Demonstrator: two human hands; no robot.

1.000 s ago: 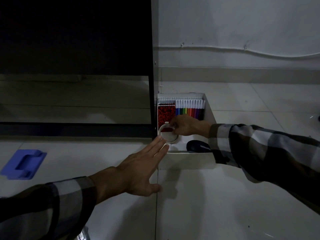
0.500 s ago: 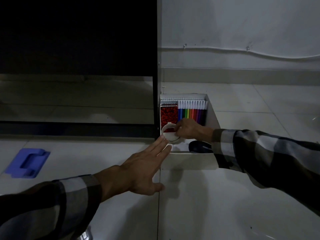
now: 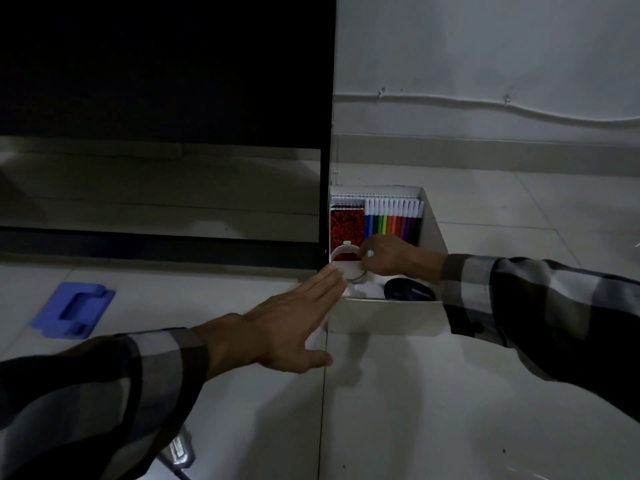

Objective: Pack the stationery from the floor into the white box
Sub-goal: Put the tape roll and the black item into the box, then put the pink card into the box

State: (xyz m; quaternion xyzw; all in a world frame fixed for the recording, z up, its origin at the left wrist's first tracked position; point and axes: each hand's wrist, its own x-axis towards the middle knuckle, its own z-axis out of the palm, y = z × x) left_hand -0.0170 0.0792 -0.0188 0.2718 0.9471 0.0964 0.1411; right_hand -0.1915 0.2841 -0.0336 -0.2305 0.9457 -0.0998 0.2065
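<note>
Dim light falls on a pale tiled floor (image 3: 450,410) that meets a grey wall, with a large dark panel (image 3: 162,71) standing at the left. Against that panel's lower corner sits the white box (image 3: 388,318), open at the top. Inside it, at the far end, a spiral notebook (image 3: 374,195) stands behind a red patterned pad (image 3: 346,225) and a row of coloured markers (image 3: 393,218); a black rounded object (image 3: 408,291) lies near the front wall. The right hand (image 3: 389,254) reaches into the box, its grip pinching a white tape roll (image 3: 346,263) that stands on edge by the box's left wall, in front of the red pad. The left hand (image 3: 291,327) lies flat and spread, fingers straight, fingertips (image 3: 330,273) at the box's front-left corner just beside the roll; whether they touch it I cannot tell. Both sleeves are dark plaid. A blue plastic piece (image 3: 74,310) rests on the floor well to the left.
</note>
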